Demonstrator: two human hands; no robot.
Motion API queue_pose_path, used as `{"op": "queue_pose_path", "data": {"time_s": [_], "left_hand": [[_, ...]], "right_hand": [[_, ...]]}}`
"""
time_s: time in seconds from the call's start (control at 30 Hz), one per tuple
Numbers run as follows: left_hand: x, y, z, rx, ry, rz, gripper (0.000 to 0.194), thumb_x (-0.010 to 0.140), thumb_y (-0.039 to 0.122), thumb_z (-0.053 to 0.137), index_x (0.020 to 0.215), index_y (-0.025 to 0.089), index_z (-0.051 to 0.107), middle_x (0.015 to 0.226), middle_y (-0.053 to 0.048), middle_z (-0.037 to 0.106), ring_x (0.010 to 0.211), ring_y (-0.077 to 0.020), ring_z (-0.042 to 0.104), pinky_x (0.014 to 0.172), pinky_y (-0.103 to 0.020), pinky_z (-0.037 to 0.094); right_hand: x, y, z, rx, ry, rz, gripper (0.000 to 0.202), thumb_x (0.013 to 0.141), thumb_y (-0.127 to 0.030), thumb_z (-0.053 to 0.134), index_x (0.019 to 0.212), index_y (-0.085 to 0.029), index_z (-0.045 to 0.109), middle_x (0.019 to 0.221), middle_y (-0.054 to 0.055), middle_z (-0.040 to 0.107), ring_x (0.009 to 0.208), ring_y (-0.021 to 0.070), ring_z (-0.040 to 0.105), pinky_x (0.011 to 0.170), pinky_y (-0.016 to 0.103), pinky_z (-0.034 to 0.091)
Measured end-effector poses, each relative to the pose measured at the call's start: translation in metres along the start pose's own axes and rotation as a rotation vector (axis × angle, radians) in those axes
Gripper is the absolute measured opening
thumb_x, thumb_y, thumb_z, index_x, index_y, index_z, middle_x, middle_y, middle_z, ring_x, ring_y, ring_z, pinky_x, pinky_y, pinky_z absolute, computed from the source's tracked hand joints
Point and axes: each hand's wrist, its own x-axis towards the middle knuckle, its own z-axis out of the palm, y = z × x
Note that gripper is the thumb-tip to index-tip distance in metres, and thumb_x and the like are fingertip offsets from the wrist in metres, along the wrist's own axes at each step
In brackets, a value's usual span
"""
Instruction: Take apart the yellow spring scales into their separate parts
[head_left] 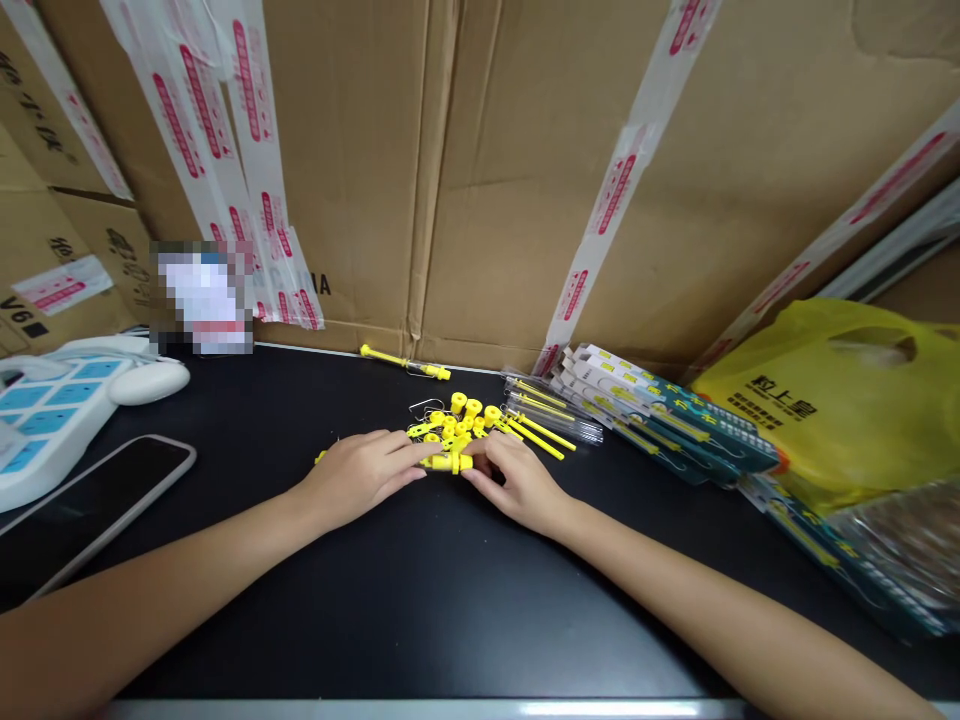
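Just in front of a pile of small yellow plastic parts and wire hooks (469,425), my two hands hold a slim yellow rod-shaped tool (444,463) lying level. My left hand (360,475) closes over its left and middle length; a yellow tip shows past the knuckles. At the right end, the fingertips of my right hand (517,480) pinch the yellow end piece. Farther back on the black table (450,600) lies a similar tool (405,362), with a yellow rod, a narrow middle and a thicker yellow end. Yellow rods (541,438) lie right of the pile.
Clear plastic tubes (559,412) and stacked printed packages (660,415) lie to the right, beside a yellow plastic bag (847,390). A phone (97,510) and a white power strip (71,400) occupy the left. Taped cardboard boxes (360,180) wall off the back.
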Motion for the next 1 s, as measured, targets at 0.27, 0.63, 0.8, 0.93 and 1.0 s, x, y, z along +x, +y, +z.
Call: {"op": "queue_pose_path", "data": {"time_s": [0.27,0.63,0.8,0.93,1.0], "left_hand": [[-0.0004,-0.0003,0.0005,0.005,0.003,-0.004,0.032,0.094,0.034,0.041,0.122,0.026,0.054,0.090,-0.001,0.063,0.080,-0.0127,0.059,0.071,-0.023,0.047],[0.0012,0.0005,-0.0017,-0.019,-0.005,-0.003,0.032,0.095,0.034,0.040,0.122,0.025,0.053,0.092,-0.001,0.064,0.082,-0.0131,0.060,0.072,-0.024,0.047],[0.0006,-0.0007,-0.0007,-0.007,-0.001,-0.005,0.032,0.095,0.034,0.041,0.122,0.025,0.053,0.091,-0.001,0.063,0.082,-0.0133,0.060,0.071,-0.023,0.047],[0.0007,-0.0010,-0.0001,-0.012,-0.006,0.004,0.032,0.095,0.033,0.041,0.124,0.026,0.051,0.092,-0.001,0.063,0.083,-0.0136,0.060,0.072,-0.023,0.046],[0.0009,-0.0012,0.0003,-0.012,-0.007,0.012,0.032,0.095,0.033,0.041,0.124,0.026,0.051,0.092,-0.001,0.063,0.084,-0.0135,0.059,0.072,-0.023,0.046]], "right_hand": [[0.0008,-0.0003,-0.0019,0.003,-0.001,0.017,0.014,0.092,-0.030,0.044,0.094,-0.019,0.052,0.073,0.003,0.057,0.071,0.0171,0.051,0.069,0.031,0.040],[0.0008,-0.0003,-0.0018,0.010,-0.019,0.016,0.014,0.092,-0.032,0.046,0.093,-0.019,0.052,0.072,0.003,0.057,0.070,0.0170,0.051,0.068,0.031,0.040],[0.0000,0.0038,0.0018,-0.017,-0.009,-0.004,0.014,0.091,-0.033,0.049,0.094,-0.019,0.053,0.069,0.001,0.055,0.069,0.0164,0.051,0.066,0.029,0.039],[0.0001,0.0031,0.0005,0.001,-0.011,0.016,0.019,0.090,-0.036,0.050,0.099,-0.020,0.052,0.069,0.000,0.054,0.068,0.0159,0.050,0.068,0.030,0.039],[0.0008,0.0026,-0.0007,-0.004,-0.023,0.018,0.018,0.092,-0.035,0.046,0.096,-0.019,0.053,0.072,0.002,0.057,0.070,0.0166,0.051,0.068,0.030,0.039]]}}
